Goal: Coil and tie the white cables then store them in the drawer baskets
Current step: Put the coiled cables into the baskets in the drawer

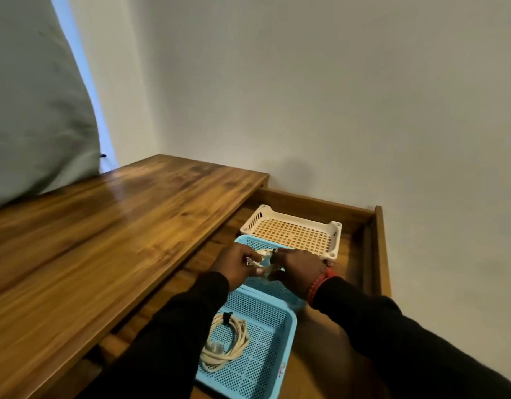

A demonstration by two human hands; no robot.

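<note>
Perforated plastic forms three shallow rectangular baskets in the open wooden drawer [379,254] right of the glossy plank tabletop [104,240]: a cream basket [291,234] at centre frame, a blue basket [250,243] below it, and a second blue basket [265,358] at the lower edge holding a coiled white cable [225,341] bound by a dark tie. Above the middle basket, the left hand [237,264] and right hand [299,269], fingers curled, together pinch another white cable [263,262].

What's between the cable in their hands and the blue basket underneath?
Nothing visible. Both hands, left and right, hold the white cable directly over the middle blue basket, whose mesh floor looks bare.
</note>
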